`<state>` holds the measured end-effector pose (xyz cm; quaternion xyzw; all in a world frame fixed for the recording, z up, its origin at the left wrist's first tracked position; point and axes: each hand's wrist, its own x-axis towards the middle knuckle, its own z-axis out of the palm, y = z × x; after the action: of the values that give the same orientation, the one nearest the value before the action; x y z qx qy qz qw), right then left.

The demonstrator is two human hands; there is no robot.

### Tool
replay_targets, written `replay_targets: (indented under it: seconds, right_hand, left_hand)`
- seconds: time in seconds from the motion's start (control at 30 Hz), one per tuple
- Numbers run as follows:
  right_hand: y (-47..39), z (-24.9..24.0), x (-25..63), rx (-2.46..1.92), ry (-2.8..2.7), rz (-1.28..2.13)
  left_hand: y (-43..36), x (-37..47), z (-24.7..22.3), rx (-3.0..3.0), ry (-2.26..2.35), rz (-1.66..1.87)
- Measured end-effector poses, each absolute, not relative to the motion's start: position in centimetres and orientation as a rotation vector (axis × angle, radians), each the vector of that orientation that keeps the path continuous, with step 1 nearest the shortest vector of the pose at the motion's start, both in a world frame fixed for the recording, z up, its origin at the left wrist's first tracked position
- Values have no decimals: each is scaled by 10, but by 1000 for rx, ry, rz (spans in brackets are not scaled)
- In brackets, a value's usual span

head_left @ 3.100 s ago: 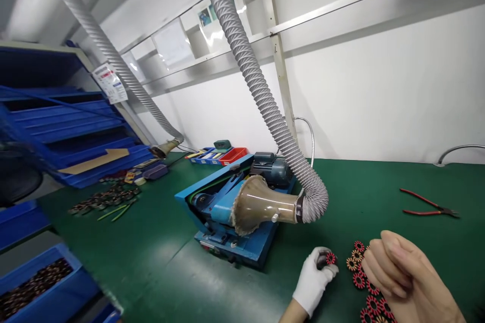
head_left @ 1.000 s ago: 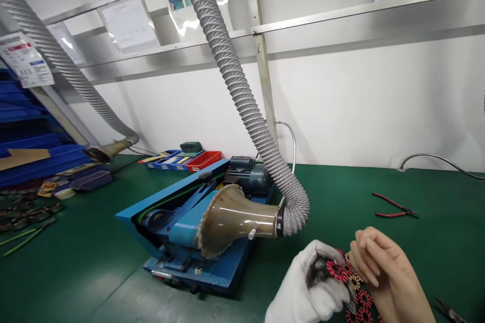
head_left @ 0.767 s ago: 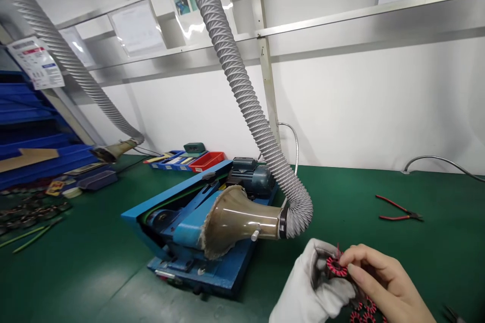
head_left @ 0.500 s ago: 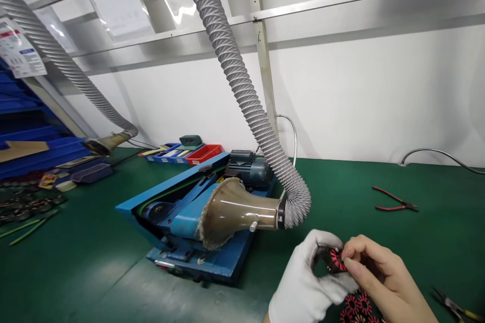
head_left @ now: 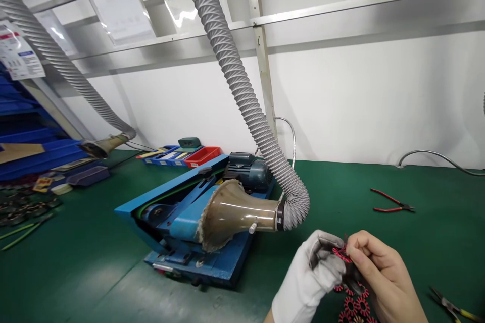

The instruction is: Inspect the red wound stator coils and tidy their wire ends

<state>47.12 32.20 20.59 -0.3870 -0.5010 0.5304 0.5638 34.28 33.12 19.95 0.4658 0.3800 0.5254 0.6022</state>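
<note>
- So the left hand (head_left: 308, 275) is in a white glove, dark and grubby round the fingers, and it's curled almost closed on a red ring (head_left: 342, 255), holding it up near the fingertips.
- Right hand (head_left: 382, 272) is bare, thumb and index finger pinched together right at the right edge of that ring. Can't tell if they've got the ring itself or something thin on it.
- The held ring is at the near right of the green bench (head_left: 333, 186), between the two hands and above the bench top.
- Just below the hands there's a loose bunch of rings (head_left: 356, 307), mostly red and black, with a paler one at the near edge. Partly hidden by the hands.
- Red-handled pliers (head_left: 402, 206) lie open on the bench, beyond the right hand.
- Yellow-handled pliers (head_left: 449, 305) are to the right of the right hand, cut off by the near edge of the view.
- Left of the hands sits a blue machine (head_left: 220, 257) with a dark motor (head_left: 253, 175) at its far side, and a brownish funnel hood (head_left: 231, 214) in front of it, joined to a grey ribbed hose (head_left: 242, 81) coming down from above.
- Past the machine, far side: a red bin (head_left: 203, 155) beside a blue one.
</note>
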Motion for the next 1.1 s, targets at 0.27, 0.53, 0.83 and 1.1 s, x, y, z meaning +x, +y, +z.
replay_targets:
  seconds: [0.27,0.53,0.83,1.1]
  right_hand:
    - [323,201,469,-909,-1165,1183]
    - [320,203,467,-885,-1105,1236]
    - [319,205,466,-938,-1128,1145]
    - [322,203,462,-961,-1031,1127]
  left_hand:
    - [326,340,182,903,685,1205]
    - [331,339,185,988,648,1178]
    - [316,343,197,850,660,1231]
    - [318,339,194,995,694,1210]
